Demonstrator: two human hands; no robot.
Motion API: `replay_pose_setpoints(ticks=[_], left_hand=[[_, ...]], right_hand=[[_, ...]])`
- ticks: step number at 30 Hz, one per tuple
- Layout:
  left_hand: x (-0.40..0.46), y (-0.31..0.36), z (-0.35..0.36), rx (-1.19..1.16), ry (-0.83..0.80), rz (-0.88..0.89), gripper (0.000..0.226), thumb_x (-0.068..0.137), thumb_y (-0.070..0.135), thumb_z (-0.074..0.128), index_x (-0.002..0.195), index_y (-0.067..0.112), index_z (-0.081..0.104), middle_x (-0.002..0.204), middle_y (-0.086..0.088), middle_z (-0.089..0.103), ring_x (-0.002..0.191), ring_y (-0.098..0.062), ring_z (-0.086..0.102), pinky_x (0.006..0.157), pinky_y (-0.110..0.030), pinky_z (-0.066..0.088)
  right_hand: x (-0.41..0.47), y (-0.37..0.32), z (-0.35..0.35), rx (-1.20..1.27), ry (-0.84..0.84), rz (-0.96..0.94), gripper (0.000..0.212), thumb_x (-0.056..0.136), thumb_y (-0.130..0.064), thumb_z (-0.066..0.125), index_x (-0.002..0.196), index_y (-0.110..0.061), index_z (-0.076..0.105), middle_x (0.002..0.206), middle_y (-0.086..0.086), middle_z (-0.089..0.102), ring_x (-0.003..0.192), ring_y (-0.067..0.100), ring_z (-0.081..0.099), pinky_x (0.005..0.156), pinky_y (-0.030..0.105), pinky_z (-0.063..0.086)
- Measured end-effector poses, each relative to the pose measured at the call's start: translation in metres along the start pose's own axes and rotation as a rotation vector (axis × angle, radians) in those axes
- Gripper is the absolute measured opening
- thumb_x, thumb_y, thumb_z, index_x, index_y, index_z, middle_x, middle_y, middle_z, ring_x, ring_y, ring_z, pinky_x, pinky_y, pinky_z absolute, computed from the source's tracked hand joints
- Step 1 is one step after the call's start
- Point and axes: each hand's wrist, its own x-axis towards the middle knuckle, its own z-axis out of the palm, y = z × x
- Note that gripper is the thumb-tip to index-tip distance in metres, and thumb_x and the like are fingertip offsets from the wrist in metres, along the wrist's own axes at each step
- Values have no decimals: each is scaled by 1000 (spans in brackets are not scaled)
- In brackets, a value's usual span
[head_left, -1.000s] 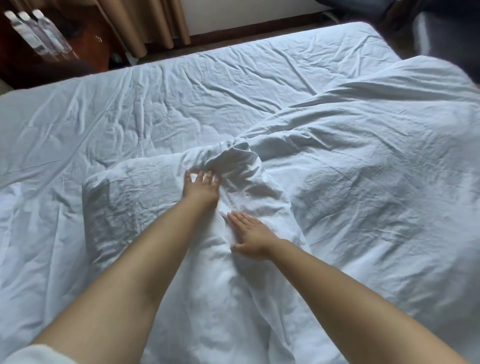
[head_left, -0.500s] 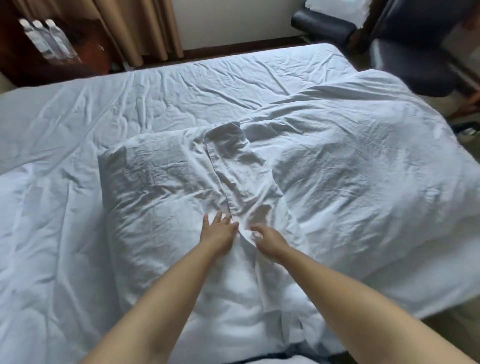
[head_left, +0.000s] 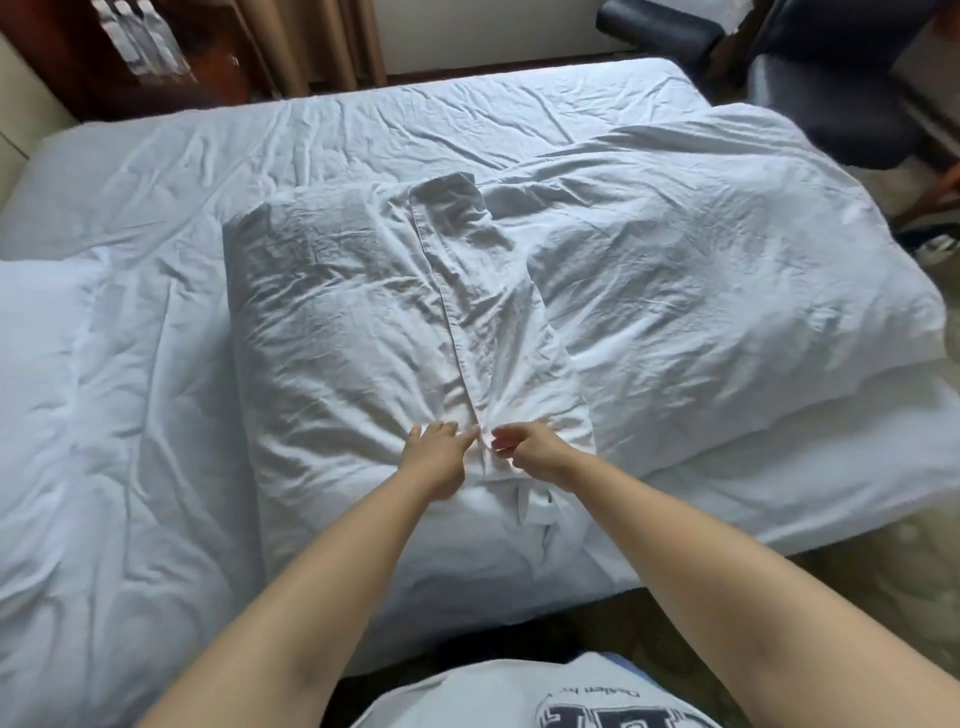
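The pillow (head_left: 337, 322) lies lengthwise on the bed (head_left: 311, 140), its near end at the bed's near edge, about midway along it. A loose flap (head_left: 498, 312) of its white case is folded over the right side, and the flap's hem runs from the far end down to the hands. The left hand (head_left: 434, 454) lies flat on the pillow's near end with its fingers straight and slightly spread, fingertips touching the cloth just beside the hem. The right hand (head_left: 535, 449) sits on the flap across the hem from it. Its fingers are curled in toward the hem, where creases gather, but I cannot tell whether they pinch the cloth. The two hands are close together and do not touch. A rumpled white duvet (head_left: 727, 291) is heaped along the bed's right side, touching the pillow. Another pillow (head_left: 36, 332) lies at the left edge, and wrinkled sheet covers the far half. Beyond the far edge hang tan curtains (head_left: 311, 41), with bottles (head_left: 140, 36) on dark wood at the far left corner. A dark chair (head_left: 831, 104) stands past the far right corner.
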Motion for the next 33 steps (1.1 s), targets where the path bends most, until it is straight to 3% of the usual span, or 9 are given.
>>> replay_pose_setpoints(ticks=[3, 7, 10, 13, 16, 19, 23, 33], left_hand=[[-23, 9, 16, -11, 29, -55, 56, 94, 18, 38, 147, 29, 27, 152, -5, 29, 141, -24, 23, 115, -43, 19], [-60, 49, 47, -67, 44, -184, 62, 96, 34, 43, 151, 26, 17, 153, -2, 27, 142, -22, 22, 114, -44, 19], [-78, 92, 65, -74, 3, -223, 73, 92, 32, 50, 152, 28, 9, 157, -2, 16, 145, -21, 14, 117, -46, 17], [-83, 130, 66, -114, 31, -278, 78, 91, 27, 54, 153, 24, 7, 159, -4, 11, 146, -22, 11, 117, -45, 19], [-86, 157, 61, -68, 115, -293, 74, 90, 19, 54, 151, 16, 13, 159, -5, 8, 146, -23, 13, 116, -40, 22], [-78, 174, 47, -70, 244, -263, 63, 89, 11, 51, 147, 15, 26, 157, -6, 14, 143, -24, 17, 113, -37, 26], [-45, 183, 23, -120, 297, -186, 61, 86, 7, 50, 144, 18, 34, 155, -4, 19, 142, -23, 21, 109, -36, 31], [51, 226, -52, -172, 229, -69, 52, 85, 5, 46, 136, 15, 44, 140, -4, 39, 130, -24, 36, 99, -38, 41]], right_hand=[[-12, 18, -8, -104, 90, -60, 48, 86, 6, 39, 129, -5, 57, 116, 7, 63, 106, 20, 58, 88, 27, 46], [-42, 59, -31, -153, 138, -75, 37, 86, -3, 47, 118, -8, 64, 107, 5, 63, 100, 21, 57, 81, 24, 43], [-65, 91, -48, -176, 101, -75, 35, 88, -6, 50, 120, -7, 62, 107, 7, 62, 98, 23, 58, 79, 26, 44], [-80, 112, -63, -175, 101, -66, 42, 88, -5, 49, 129, -8, 57, 129, 11, 58, 118, 27, 55, 88, 26, 45], [-87, 127, -75, -227, 67, -42, 45, 90, -9, 48, 135, -9, 52, 137, 9, 52, 126, 25, 48, 99, 26, 39], [-83, 132, -89, -259, 56, -25, 45, 89, -10, 49, 134, -11, 52, 137, 9, 53, 125, 25, 49, 101, 27, 39], [-69, 118, -112, -258, 61, -7, 45, 91, -12, 50, 136, -8, 49, 137, 11, 52, 127, 26, 48, 103, 28, 38], [-45, 95, -222, -331, 205, 36, 46, 91, -12, 46, 137, -15, 47, 140, 8, 49, 126, 24, 48, 99, 26, 39]])
